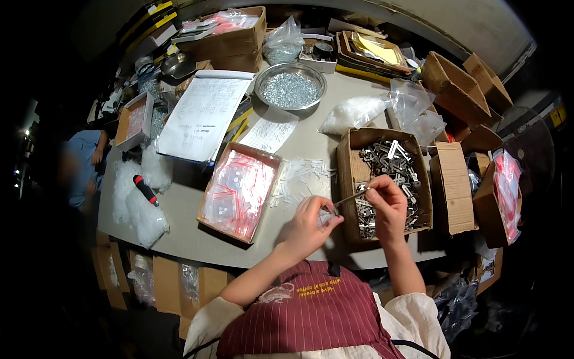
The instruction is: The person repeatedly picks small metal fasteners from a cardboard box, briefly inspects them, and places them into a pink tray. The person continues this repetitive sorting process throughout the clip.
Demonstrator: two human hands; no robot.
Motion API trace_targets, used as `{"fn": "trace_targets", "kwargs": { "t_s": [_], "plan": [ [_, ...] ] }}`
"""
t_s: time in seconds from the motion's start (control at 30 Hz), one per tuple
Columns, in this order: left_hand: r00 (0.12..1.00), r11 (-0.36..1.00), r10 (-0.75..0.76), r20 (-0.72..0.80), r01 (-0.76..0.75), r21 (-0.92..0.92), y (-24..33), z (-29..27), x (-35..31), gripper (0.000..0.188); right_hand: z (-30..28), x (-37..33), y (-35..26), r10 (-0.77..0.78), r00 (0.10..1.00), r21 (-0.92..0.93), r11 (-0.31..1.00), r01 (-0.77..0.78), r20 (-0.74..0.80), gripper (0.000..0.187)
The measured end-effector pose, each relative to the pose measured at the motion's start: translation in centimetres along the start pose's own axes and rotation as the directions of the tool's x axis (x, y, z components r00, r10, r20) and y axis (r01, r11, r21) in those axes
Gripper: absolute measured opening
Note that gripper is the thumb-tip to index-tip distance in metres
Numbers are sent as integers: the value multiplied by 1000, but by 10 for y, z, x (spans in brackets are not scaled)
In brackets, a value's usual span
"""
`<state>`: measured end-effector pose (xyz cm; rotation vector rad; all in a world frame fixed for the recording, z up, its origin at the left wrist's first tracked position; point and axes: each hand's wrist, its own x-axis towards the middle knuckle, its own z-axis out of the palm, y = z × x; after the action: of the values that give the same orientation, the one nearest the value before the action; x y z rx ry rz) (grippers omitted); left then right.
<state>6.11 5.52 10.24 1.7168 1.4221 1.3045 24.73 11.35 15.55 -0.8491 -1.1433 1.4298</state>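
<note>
Cardboard boxes (230, 54) crowd a dim room's grey worktop (185, 206), where work looks midway: red-edged bags (239, 190) lie in a shallow box (226, 233), many metal clips (397, 157) remain in the carton (354, 172) at right. Between them, the worker's left hand (308, 227) pinches a small clear plastic piece (326, 217); over the carton, the right hand (388, 202) grips a thin metal strip (351, 197).

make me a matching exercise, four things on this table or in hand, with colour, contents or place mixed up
Things:
1. thin metal piece
2. handheld tool
3. round metal bowl
4. shallow cardboard box

Descriptions:
A. full of small silvery pieces
B. holding red-edged clear pouches
C. pinched in the right hand
D. red and black

Pairs: 1-C, 2-D, 3-A, 4-B
</note>
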Motion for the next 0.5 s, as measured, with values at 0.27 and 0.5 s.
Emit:
{"fn": "trace_targets", "kwargs": {
  "t_s": [0.27, 0.5],
  "plan": [
    [993, 992, 113, -27, -111, 54, -8, 0, -5, 32, 15, -26, 10, -49, 903, -662, 663, 350, 428, 22],
    [972, 984, -26, 234, 66, -168, -11, -21, -11, 35, 26, -11, -19, -67, 680, -609, 385, 693, 730, 27]
  ]
}}
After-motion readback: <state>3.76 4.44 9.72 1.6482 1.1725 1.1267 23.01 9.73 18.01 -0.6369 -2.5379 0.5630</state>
